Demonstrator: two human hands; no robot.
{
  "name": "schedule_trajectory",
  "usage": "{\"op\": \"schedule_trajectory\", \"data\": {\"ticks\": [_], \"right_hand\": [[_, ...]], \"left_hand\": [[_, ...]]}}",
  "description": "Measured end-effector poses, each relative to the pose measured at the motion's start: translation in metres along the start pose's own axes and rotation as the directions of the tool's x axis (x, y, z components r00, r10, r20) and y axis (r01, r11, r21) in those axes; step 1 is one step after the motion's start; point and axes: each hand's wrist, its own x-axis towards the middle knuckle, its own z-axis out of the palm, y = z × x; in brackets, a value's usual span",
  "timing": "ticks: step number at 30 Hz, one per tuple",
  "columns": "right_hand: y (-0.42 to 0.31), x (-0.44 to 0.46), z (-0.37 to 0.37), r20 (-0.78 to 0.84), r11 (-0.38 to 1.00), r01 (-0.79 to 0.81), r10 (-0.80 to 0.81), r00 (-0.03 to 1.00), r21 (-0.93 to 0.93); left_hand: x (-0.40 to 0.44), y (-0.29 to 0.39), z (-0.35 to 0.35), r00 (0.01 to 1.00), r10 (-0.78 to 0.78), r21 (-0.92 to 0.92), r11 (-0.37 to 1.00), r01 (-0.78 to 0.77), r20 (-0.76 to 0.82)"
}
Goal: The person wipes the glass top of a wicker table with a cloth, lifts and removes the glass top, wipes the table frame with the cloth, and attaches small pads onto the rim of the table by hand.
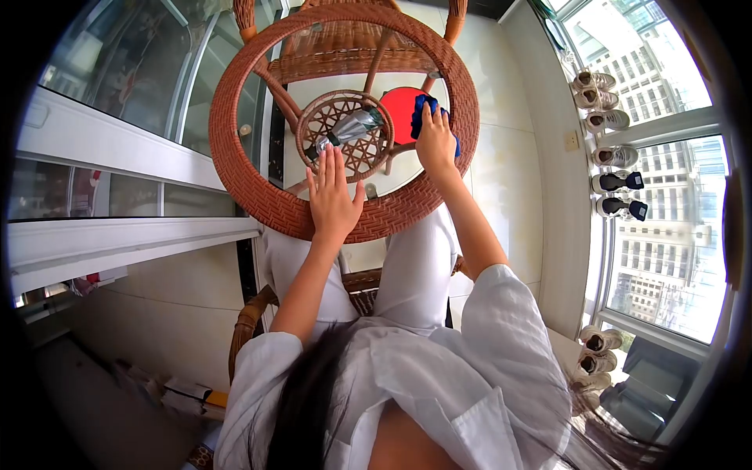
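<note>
In the head view, I sit at a round table with a woven brown rim and a clear glass middle. My left hand lies flat near the table's front side, palm down, fingers stretched forward and holding nothing. At the right side, my right hand presses a dark blue cloth against the glass close to the rim. Through the glass, a round wicker shelf shows lower down. On it lies a silver and dark green bundle, perhaps a folded umbrella. A flat red disc is also visible below.
A wicker chair stands beyond the table. Glass-fronted panels with white frames run along the left. Several shoes line the window ledge at right. Papers and boxes lie on the floor at lower left.
</note>
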Motion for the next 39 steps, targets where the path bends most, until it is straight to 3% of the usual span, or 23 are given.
{"op": "schedule_trajectory", "data": {"ticks": [2,6,9,16,18,24,26,30,32,35,39], "right_hand": [[0.008,0.034,0.001,0.029,0.997,-0.047,0.045,0.999,0.067],[0.013,0.091,0.014,-0.025,0.999,-0.031,0.032,0.999,0.023],[0.016,0.109,0.018,-0.004,0.996,0.062,-0.062,0.998,0.065],[-0.004,-0.016,-0.021,0.06,0.976,0.202,-0.197,0.979,-0.086],[0.004,-0.033,-0.007,-0.068,0.948,0.301,-0.309,0.949,-0.106],[0.011,0.05,0.005,-0.044,0.994,0.073,-0.077,0.996,-0.087],[0.013,0.074,0.014,-0.14,0.983,0.124,-0.143,0.98,-0.135],[0.013,0.052,0.008,-0.135,0.976,0.179,-0.196,0.971,-0.127],[0.0,0.003,-0.012,0.03,0.955,0.228,-0.227,0.974,-0.188],[0.005,-0.028,-0.014,-0.074,0.938,0.322,-0.333,0.94,-0.125],[0.006,0.011,0.004,-0.122,0.954,0.182,-0.215,0.969,-0.236]], "left_hand": [[0.003,-0.003,0.002,1.0,0.02,0.003,1.0,-0.02,-0.013],[0.008,-0.001,0.002,1.0,0.023,0.033,0.999,-0.023,0.0],[0.008,-0.003,0.002,1.0,0.026,0.049,0.998,-0.026,-0.004],[0.008,-0.001,0.001,1.0,0.009,0.039,0.999,-0.009,0.001],[0.009,-0.001,0.001,1.0,-0.001,0.033,0.999,0.001,0.008],[0.009,-0.003,0.001,0.999,0.007,0.043,0.999,-0.009,0.044],[0.01,-0.003,0.001,0.999,0.014,0.046,0.999,-0.015,0.039],[0.009,-0.002,0.001,0.999,0.015,0.05,0.999,-0.017,0.041],[0.009,-0.001,0.0,0.999,0.015,0.038,0.999,-0.017,0.041],[0.009,-0.001,0.001,0.999,0.008,0.028,1.0,-0.01,0.042],[0.009,-0.001,0.0,0.999,0.001,0.022,1.0,-0.002,0.05]]}}
